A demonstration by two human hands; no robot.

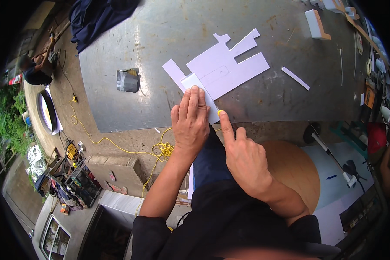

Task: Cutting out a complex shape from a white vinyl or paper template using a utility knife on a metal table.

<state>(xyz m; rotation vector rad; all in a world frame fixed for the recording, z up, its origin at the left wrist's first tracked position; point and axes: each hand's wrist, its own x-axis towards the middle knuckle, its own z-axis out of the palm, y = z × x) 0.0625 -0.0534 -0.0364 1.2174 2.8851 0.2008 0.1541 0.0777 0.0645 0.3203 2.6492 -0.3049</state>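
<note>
A pale lilac-white foam board (212, 63) with cut-out notches lies on the metal table. Across its near left part rests a narrow white strip (198, 82) with a straight edge. My left hand (191, 119) lies flat on this strip, fingers stretched out and pressing down. Beside the strip's near right end, my right hand (247, 158) is closed round a utility knife (220, 113) with a yellow front end. My index finger stretches along the knife towards its tip. Most of the knife is hidden under the hand, and its blade is too small to make out.
The metal table (160, 39) bears a dark tape-like block (128, 80), a curved white offcut (295, 78), a white block (317, 24) and dark cloth (97, 19). Below its near edge lie a tangled yellow cord (164, 149) and a round brown board (290, 173). A person (37, 71) is far left.
</note>
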